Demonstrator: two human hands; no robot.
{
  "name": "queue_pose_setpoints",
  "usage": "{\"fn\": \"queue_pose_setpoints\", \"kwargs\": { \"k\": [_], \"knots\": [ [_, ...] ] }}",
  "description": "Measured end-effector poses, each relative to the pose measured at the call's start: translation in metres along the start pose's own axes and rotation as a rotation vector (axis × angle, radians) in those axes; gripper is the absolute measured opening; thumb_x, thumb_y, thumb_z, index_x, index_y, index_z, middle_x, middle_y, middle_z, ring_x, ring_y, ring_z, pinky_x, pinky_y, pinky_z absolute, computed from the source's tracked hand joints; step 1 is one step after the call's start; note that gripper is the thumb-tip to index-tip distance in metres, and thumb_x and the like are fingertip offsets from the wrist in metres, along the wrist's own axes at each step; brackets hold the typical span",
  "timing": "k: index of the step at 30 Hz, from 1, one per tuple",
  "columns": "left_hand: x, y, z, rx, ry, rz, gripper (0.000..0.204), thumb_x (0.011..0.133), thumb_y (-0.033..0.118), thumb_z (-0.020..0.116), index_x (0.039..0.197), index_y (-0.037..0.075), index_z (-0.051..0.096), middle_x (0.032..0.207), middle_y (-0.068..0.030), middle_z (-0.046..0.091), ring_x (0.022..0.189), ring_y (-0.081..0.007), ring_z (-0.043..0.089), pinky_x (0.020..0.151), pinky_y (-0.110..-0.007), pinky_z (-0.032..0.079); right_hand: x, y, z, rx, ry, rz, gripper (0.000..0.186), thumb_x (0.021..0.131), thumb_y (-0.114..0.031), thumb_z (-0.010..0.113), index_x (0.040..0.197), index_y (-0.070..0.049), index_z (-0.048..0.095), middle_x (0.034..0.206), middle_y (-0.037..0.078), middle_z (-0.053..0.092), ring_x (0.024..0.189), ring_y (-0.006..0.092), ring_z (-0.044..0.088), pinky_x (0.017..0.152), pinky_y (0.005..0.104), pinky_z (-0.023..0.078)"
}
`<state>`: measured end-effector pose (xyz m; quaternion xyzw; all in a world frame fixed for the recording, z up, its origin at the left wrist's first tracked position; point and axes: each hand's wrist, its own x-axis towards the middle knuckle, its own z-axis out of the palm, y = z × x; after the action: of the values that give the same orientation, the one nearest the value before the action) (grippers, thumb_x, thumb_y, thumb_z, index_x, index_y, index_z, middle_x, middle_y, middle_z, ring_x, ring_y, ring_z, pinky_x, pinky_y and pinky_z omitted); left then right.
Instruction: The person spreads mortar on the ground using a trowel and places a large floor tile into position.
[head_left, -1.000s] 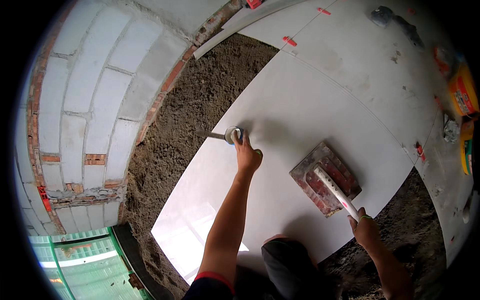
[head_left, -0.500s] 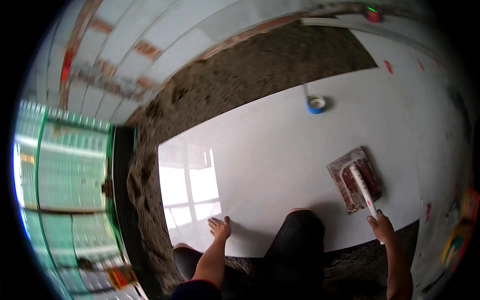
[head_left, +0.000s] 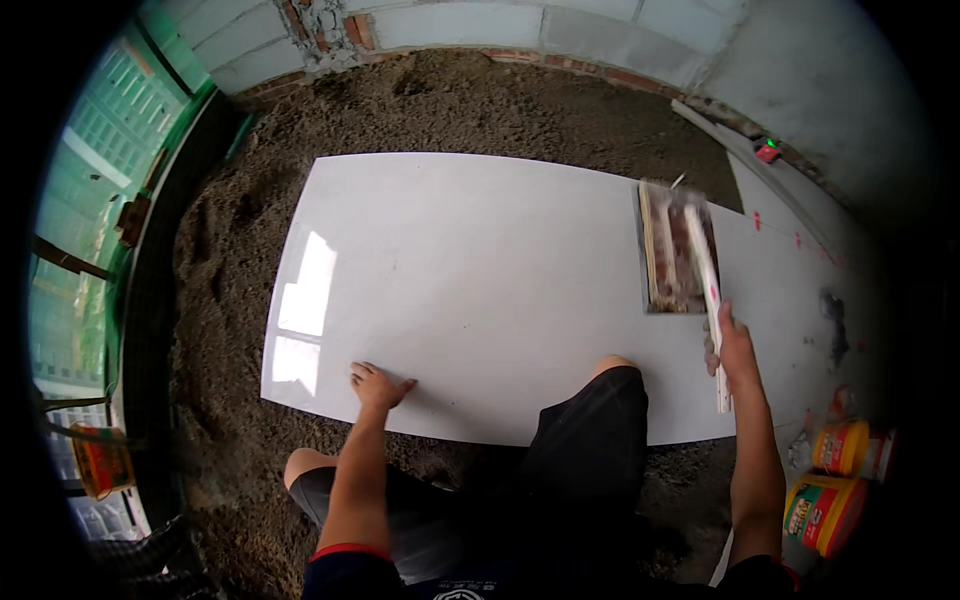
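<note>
A large glossy white tile (head_left: pixel 480 270) lies on the mortar bed in front of me. My left hand (head_left: pixel 378 386) rests on its near left part with the fingers spread. In my right hand (head_left: pixel 735 348) is the long white handle of a flat rectangular tile tamper (head_left: pixel 677 250), fingers wrapped round it. The tamper's brownish, mortar-stained head is over the tile's far right part, smeared by motion. Whether it touches the tile, I cannot tell. My knee in dark shorts (head_left: pixel 590 410) is at the tile's near edge.
Rough brown mortar (head_left: pixel 430 105) borders the tile. A red laser level (head_left: pixel 767 150) with a green light stands at the far right, beside a long straight bar (head_left: pixel 740 150). Yellow-and-red buckets (head_left: pixel 825 510) stand at the near right; another bucket (head_left: pixel 102 460) is at the left. Block walls (head_left: pixel 460 27) rise behind.
My view has turned. The tamper has moved away from me, toward the tile's far right edge, and covers the blue round object seen there before. My left hand stays on the tile's near left part.
</note>
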<state>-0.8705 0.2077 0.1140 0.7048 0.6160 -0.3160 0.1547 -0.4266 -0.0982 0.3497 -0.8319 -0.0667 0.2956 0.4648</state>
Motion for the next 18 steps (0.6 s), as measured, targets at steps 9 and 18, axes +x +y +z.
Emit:
{"fn": "queue_pose_setpoints", "kwargs": {
  "k": [9, 18],
  "knots": [
    [0.091, -0.032, -0.045, 0.039, -0.014, 0.219, 0.092, 0.083, 0.075, 0.043, 0.117, -0.008, 0.062, 0.142, -0.0337, 0.037, 0.136, -0.0373, 0.033, 0.106, -0.042, 0.035, 0.000, 0.014, 0.097, 0.163, 0.324, -0.513, 0.045, 0.100, -0.048, 0.041, 0.087, -0.006, 0.050, 0.068, 0.002, 0.049, 0.053, 0.0123, 0.046, 0.047, 0.0257, 0.040],
    [0.066, 0.046, -0.005, -0.197, 0.560, 0.355, 0.064, 0.094, 0.045, 0.048, 0.132, -0.006, 0.048, 0.141, -0.0252, 0.044, 0.135, -0.0413, 0.035, 0.112, -0.052, 0.025, 0.008, 0.220, 0.184, -0.492, 0.084, 0.173, 0.079, 0.093, -0.066, 0.036, 0.070, 0.007, 0.058, 0.062, 0.023, 0.059, 0.064, 0.0396, 0.064, 0.061, 0.0465, 0.050]
  ]
}}
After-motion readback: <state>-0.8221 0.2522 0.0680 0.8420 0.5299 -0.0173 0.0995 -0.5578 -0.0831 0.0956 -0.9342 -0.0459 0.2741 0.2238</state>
